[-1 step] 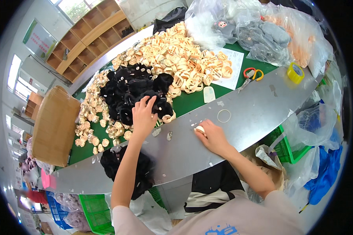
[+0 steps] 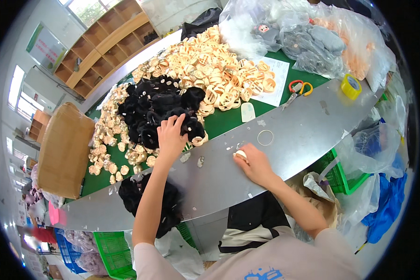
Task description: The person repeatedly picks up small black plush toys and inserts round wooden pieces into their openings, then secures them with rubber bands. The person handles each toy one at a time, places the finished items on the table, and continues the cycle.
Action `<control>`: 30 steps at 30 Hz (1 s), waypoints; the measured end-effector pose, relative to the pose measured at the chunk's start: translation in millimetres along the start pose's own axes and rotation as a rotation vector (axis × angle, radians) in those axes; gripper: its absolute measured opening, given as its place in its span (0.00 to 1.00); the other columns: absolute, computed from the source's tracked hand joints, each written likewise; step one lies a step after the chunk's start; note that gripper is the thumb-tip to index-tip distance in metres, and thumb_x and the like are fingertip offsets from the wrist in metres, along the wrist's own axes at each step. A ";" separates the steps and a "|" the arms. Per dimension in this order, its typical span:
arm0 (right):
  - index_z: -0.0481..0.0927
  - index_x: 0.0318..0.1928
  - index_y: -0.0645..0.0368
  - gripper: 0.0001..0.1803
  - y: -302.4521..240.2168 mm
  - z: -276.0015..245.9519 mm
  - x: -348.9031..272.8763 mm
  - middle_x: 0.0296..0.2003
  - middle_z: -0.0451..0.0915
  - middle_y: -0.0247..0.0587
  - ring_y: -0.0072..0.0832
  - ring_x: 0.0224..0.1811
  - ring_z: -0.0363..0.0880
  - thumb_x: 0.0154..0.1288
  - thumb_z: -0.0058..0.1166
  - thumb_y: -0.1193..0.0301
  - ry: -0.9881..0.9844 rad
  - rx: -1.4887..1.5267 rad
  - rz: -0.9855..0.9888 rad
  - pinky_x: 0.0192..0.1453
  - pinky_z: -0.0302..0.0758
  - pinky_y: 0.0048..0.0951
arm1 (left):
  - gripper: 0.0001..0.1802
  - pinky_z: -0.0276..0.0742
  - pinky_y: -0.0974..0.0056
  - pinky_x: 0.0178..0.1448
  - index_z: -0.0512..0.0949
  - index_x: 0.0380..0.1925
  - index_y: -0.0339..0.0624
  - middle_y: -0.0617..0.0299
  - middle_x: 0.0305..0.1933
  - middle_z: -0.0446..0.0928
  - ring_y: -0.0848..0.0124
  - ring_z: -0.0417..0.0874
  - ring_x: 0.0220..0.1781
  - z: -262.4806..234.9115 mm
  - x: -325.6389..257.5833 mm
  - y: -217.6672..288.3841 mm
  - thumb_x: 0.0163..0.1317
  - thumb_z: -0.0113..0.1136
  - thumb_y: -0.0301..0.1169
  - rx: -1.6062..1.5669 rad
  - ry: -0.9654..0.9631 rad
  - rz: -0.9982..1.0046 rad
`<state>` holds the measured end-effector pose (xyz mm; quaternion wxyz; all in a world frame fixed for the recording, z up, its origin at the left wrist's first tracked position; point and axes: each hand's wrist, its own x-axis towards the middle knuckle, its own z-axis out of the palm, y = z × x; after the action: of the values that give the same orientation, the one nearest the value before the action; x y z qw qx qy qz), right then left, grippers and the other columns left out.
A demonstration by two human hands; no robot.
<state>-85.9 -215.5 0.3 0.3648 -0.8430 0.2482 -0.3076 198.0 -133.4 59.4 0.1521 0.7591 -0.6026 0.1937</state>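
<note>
My left hand [image 2: 171, 136] lies at the near edge of a heap of black fluffy pieces [image 2: 161, 105], its fingers spread and touching the black fur. Small pale bits dot the heap. Over the grey metal edge strip [image 2: 219, 175], my right hand [image 2: 255, 164] is closed on a small cream-white piece [image 2: 241, 153]; the fingers hide most of it. More black fluffy pieces [image 2: 161, 200] sit at the table's near edge, under my left forearm. Behind the heap spreads a big pile of cream slotted oval pieces [image 2: 214, 70]. Small round gold-and-cream pieces [image 2: 105, 140] lie to its left.
Scissors with red and orange handles [image 2: 297, 89], a yellow tape roll [image 2: 351, 87], a rubber band [image 2: 265, 137] and a paper sheet [image 2: 277, 77] lie to the right. Stuffed plastic bags [image 2: 312, 46] stand behind. A cardboard box [image 2: 64, 149] is at left; a green basket [image 2: 338, 175] sits below right.
My right hand has shifted very slightly to the right with the cream-white piece. My left hand stays at the black heap.
</note>
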 end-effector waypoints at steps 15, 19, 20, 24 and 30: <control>0.72 0.55 0.61 0.17 -12.1 -36.6 -70.4 0.39 0.79 0.38 0.19 0.33 0.76 0.74 0.51 0.64 0.095 0.870 0.290 0.35 0.75 0.21 | 0.14 0.77 0.70 0.51 0.81 0.44 0.30 0.61 0.39 0.83 0.75 0.82 0.40 -105.4 -49.2 86.1 0.58 0.66 0.26 -1.198 0.169 -0.882; 0.74 0.52 0.61 0.15 -62.6 -40.4 -58.7 0.39 0.78 0.39 0.19 0.32 0.75 0.69 0.56 0.67 -0.072 0.846 0.208 0.36 0.74 0.22 | 0.19 0.80 0.65 0.52 0.79 0.47 0.31 0.59 0.42 0.83 0.69 0.84 0.43 -115.0 -107.8 133.3 0.53 0.66 0.22 -1.754 -0.207 -1.073; 0.75 0.51 0.61 0.16 -70.0 -38.3 -50.0 0.38 0.78 0.38 0.19 0.31 0.74 0.67 0.59 0.67 -0.136 0.716 0.125 0.34 0.74 0.22 | 0.20 0.80 0.65 0.51 0.78 0.48 0.31 0.58 0.43 0.82 0.68 0.84 0.44 -110.6 -122.5 142.5 0.53 0.66 0.23 -1.809 -0.216 -1.053; 0.79 0.36 0.63 0.09 -72.1 -25.1 -52.8 0.25 0.75 0.30 0.15 0.28 0.68 0.61 0.65 0.71 -0.311 0.774 0.219 0.29 0.67 0.21 | 0.23 0.81 0.64 0.51 0.76 0.49 0.31 0.56 0.45 0.82 0.67 0.84 0.48 -87.8 -146.9 179.6 0.52 0.68 0.27 -1.929 0.026 -1.107; 0.79 0.33 0.61 0.08 -85.9 -20.4 -65.3 0.20 0.70 0.24 0.10 0.24 0.62 0.65 0.63 0.70 -0.229 0.849 0.397 0.25 0.59 0.19 | 0.37 0.81 0.59 0.58 0.66 0.60 0.27 0.50 0.56 0.76 0.61 0.82 0.54 -79.1 -188.5 198.2 0.53 0.68 0.34 -2.190 0.126 -1.184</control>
<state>-128.4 -130.5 55.2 0.7534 -0.5845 0.2149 -0.2113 -41.3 19.6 38.4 0.7967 0.3773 -0.0045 -0.4721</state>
